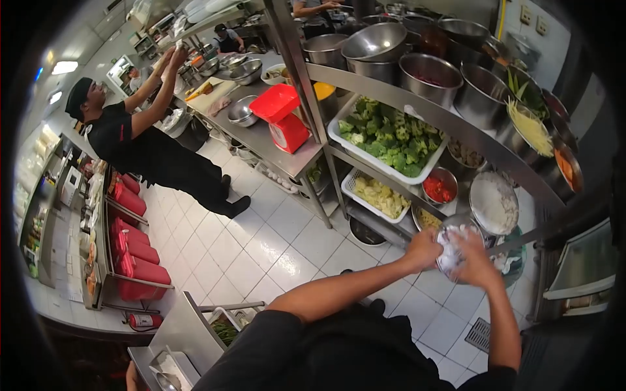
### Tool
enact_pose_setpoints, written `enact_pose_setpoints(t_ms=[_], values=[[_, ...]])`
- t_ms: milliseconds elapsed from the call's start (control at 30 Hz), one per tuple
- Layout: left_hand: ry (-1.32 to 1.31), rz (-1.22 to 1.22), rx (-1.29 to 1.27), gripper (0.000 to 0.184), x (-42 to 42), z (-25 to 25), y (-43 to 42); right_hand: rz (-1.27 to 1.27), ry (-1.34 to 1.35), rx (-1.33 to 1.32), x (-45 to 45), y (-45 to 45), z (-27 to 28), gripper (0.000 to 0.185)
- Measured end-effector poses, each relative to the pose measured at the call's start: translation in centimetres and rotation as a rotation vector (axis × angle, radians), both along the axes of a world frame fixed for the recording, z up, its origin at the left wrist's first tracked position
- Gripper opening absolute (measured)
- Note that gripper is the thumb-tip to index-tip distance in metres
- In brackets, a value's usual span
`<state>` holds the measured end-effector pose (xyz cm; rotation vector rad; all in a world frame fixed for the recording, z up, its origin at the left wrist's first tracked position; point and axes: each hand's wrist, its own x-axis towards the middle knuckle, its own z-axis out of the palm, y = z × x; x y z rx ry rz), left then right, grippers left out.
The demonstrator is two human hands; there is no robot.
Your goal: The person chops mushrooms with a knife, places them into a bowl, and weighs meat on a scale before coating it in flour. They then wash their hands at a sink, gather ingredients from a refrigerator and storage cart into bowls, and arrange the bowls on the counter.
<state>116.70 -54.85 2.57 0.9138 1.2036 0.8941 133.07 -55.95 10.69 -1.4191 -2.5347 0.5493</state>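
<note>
A metal bowl (448, 266) with white food pieces (464, 232) in it is in front of me at the lower right. My left hand (424, 251) is closed on the bowl's left rim. Over the bowl, my right hand (475, 262) reaches in from the right with fingers stretched and slightly apart, touching the white pieces. Whether a piece is between those fingers is too small to tell. Just behind the bowl is a round container of white powder (494, 202). A bowl of chopped red food (440, 186) sits beyond my left hand.
A white basket of broccoli (391, 140) fills the shelf ahead, with a basket of pale vegetables (378, 194) below. Metal pots (430, 78) crowd the upper shelf. A red scale (280, 117) stands on the counter. A co-worker in black (153, 143) stands at left with raised arms.
</note>
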Motion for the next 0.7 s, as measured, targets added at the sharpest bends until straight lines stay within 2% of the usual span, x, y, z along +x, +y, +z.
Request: enact_pose_setpoints(t_ms=[100,133,200,233,333,367,400,467,500,600,633,700], values=[[-0.070,-0.115,-0.072,0.022,0.1,1.4,-1.4,-0.137,-0.098,-0.167,0.0,-2.2,-2.0,0.084],[-0.118,-0.148,-0.112,0.022,0.3,1.2,-2.0,-0.147,-0.080,-0.168,0.2,-2.9,-3.5,0.084],[-0.051,-0.174,-0.109,0.022,0.8,0.0,-2.8,-0.172,-0.058,-0.167,0.9,-3.7,-6.8,0.085],[-0.026,-0.178,-0.133,0.021,1.0,-0.4,-3.2,-0.206,0.070,-0.173,0.6,-4.3,-7.5,0.068],[-0.009,-0.173,-0.187,0.014,1.6,-0.2,-4.8,-0.347,0.160,-0.131,2.1,-5.0,-13.6,0.051],[0.032,-0.189,-0.173,0.012,2.0,-1.8,-5.1,-0.413,0.240,-0.160,2.4,-4.8,-14.3,0.032],[0.073,-0.202,-0.160,0.011,2.3,-2.7,-5.5,-0.499,0.260,-0.198,2.5,-4.7,-13.8,0.028],[-0.008,-0.207,-0.114,0.011,2.7,-1.0,-5.9,-0.669,0.296,-0.280,2.5,-3.9,-11.9,0.021],[-0.051,-0.203,-0.091,0.011,2.8,-0.3,-5.9,-0.643,0.278,-0.371,3.3,-3.6,-11.5,0.037],[-0.064,-0.144,-0.066,0.011,4.3,-1.3,-5.3,-0.600,0.012,-0.170,2.9,-5.1,-6.8,0.061],[-0.024,-0.165,-0.073,0.011,4.3,-0.4,-5.1,-0.565,-0.146,-0.192,2.9,-5.6,-5.1,0.080],[-0.024,-0.228,-0.108,0.012,4.0,1.3,-5.1,-0.327,-0.216,-0.140,4.1,-7.5,-2.2,0.083]])
